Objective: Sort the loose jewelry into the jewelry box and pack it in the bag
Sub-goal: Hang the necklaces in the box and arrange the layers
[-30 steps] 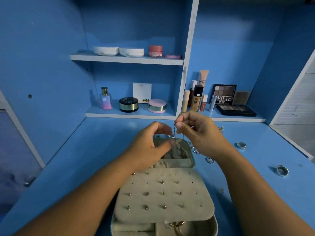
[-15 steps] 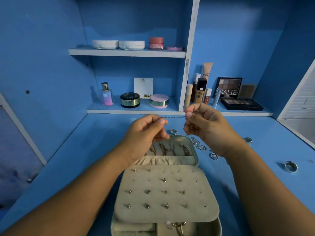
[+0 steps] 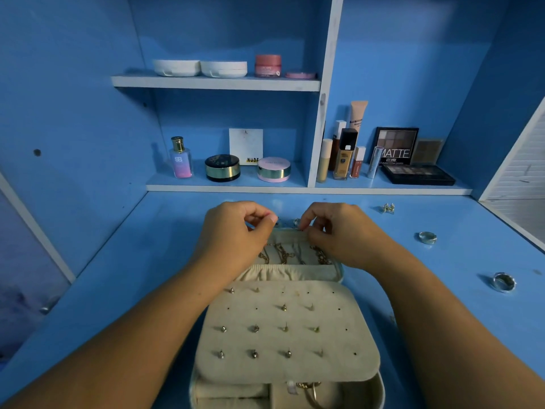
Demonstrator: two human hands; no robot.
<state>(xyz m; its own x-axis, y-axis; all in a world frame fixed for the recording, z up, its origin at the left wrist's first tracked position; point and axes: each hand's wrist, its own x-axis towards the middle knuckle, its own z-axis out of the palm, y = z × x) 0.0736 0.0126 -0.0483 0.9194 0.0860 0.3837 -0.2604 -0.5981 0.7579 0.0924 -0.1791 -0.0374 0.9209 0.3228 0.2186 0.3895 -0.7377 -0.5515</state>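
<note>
head view: the left hand (image 3: 236, 233) and right hand (image 3: 334, 231) sit close together over the far edge of the open jewelry box (image 3: 339, 273). each has its fingertips pinched on what looks like a fine chain (image 3: 300, 229), barely visible between them, just above the lid pocket where gold chains (image 3: 281, 255) already lie. such a strand is likely near weightless, limp and quick to knot or slip, so pinching it near both ends and keeping it taut seems wise. loose rings (image 3: 427, 237) wait on the table (image 3: 147, 261); no bag shows.
</note>
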